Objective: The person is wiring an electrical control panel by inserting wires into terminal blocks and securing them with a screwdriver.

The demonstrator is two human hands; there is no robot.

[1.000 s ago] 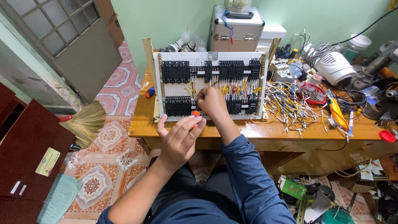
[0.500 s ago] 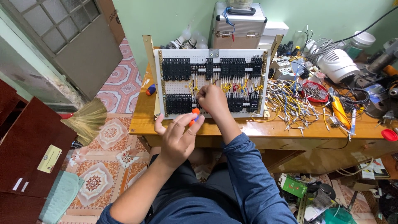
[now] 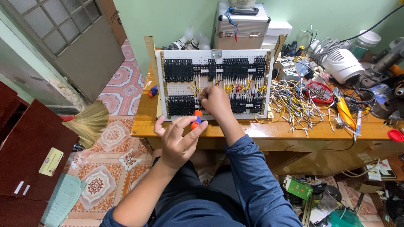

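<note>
Head view: a wooden desk carries a white perforated panel standing upright, fitted with rows of black terminal blocks and short yellow, red and blue wires. Behind the panel stands a silver metal case; to its right lies a loose tangle of cut wires, a yellow-handled tool and a white appliance housing. A small blue-and-orange screwdriver lies on the desk left of the panel, and a straw broom rests on the patterned tile floor beside the desk. The right hand, on a blue-sleeved arm, is closed with its fingers bunched against the lower middle of the panel, hiding the terminals there; what it pinches cannot be made out. The left hand is half open in front of the desk edge, thumb and fingertips gripping the orange-and-blue handle of a screwdriver whose tip points at the panel's lower row, just beside the right hand.
</note>
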